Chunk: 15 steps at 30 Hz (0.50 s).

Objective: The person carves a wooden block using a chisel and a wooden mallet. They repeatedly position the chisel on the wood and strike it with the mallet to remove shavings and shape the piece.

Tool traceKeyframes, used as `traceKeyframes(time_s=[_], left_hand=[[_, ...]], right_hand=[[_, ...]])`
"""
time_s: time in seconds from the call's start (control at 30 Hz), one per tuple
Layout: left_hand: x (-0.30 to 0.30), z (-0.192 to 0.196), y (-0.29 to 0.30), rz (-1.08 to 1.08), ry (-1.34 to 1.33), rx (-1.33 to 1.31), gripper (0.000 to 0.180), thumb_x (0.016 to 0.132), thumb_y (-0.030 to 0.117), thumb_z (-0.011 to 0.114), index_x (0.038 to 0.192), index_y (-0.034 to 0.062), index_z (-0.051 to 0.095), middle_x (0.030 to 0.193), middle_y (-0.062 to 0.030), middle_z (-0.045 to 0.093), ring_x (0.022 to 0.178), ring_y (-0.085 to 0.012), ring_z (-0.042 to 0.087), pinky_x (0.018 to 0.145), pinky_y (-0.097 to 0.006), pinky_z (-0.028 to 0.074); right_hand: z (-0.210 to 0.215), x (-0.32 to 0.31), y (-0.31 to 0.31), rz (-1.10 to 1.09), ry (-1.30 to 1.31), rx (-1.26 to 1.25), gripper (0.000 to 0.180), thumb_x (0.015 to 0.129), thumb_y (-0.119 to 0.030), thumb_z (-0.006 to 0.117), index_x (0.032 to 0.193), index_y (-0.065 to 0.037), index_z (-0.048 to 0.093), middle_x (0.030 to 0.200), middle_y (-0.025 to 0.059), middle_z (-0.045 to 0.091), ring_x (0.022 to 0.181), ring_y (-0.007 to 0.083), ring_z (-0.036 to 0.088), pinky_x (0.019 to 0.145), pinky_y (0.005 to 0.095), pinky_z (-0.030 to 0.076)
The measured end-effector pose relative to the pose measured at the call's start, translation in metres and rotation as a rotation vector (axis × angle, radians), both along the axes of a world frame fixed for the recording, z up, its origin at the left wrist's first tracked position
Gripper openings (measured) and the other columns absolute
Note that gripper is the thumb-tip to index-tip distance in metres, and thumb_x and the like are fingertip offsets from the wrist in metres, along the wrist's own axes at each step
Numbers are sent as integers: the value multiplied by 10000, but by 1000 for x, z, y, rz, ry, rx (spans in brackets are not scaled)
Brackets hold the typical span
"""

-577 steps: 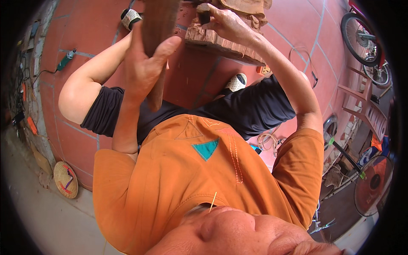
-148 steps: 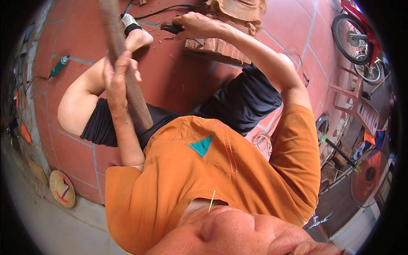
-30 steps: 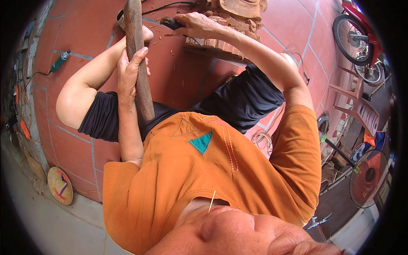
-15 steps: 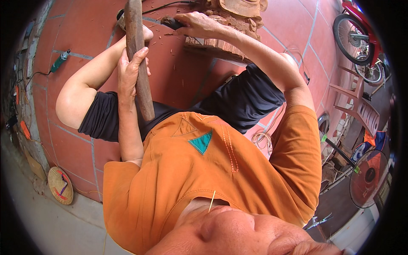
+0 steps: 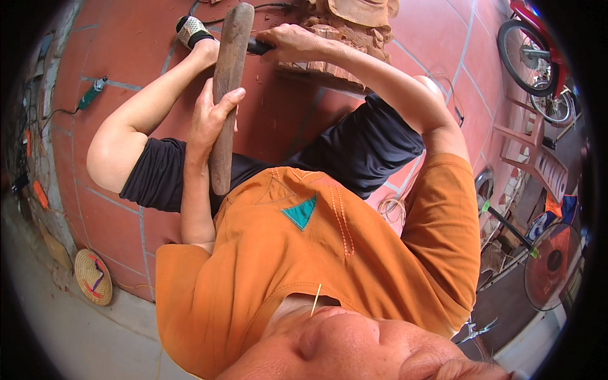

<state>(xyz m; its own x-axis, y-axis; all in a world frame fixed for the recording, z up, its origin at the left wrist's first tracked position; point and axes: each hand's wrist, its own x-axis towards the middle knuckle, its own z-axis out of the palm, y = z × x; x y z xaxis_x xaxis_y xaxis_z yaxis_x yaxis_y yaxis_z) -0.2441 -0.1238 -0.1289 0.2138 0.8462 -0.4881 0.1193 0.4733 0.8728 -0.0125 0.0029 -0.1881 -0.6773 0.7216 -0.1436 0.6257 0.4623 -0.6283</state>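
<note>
My left hand (image 5: 214, 120) is wrapped round a long, worn wooden mallet (image 5: 230, 82) that stands nearly upright in the picture. The mallet's upper part is right beside the butt of a black-handled chisel (image 5: 258, 46); whether they touch I cannot tell. Fingers closed, my right hand (image 5: 292, 43) grips that chisel, its blade hidden by the hand. Just beyond the right hand is a reddish-brown carved wood block (image 5: 351, 31), cut in rough, layered shapes.
Small wood chips lie on the red tiled floor (image 5: 101, 221). A green power tool (image 5: 93, 93) with a cord and a woven hat (image 5: 93, 277) lie at left. On the right are a red motorbike (image 5: 554, 57), a pink plastic chair (image 5: 538, 149) and a fan (image 5: 552, 259).
My left hand has swung the mallet to the right and slightly down, up to the chisel's handle. My right hand has stayed almost in place. The left foot now shows.
</note>
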Motion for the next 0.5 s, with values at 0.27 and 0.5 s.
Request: traceKeyframes(time_s=[0.27, 0.5], left_hand=[[-24, 13, 11, 503, -166, 277, 320, 949, 240, 678, 1123, 38, 501, 717, -35, 564, 488, -102, 539, 454, -231, 477], [-2, -5, -2, 60, -61, -31, 369, 913, 283, 710, 1111, 32, 525, 708, -21, 560, 471, -95, 532, 449, -232, 470]], right_hand=[[8, -4, 0, 26, -96, -41, 416, 830, -379, 749, 1091, -64, 676, 875, 193, 704, 920, 386, 685, 808, 504, 516], [3, -4, 1, 36, -102, -54, 387, 840, -349, 730, 1084, -54, 671, 893, 198, 703, 921, 388, 683, 817, 505, 516]])
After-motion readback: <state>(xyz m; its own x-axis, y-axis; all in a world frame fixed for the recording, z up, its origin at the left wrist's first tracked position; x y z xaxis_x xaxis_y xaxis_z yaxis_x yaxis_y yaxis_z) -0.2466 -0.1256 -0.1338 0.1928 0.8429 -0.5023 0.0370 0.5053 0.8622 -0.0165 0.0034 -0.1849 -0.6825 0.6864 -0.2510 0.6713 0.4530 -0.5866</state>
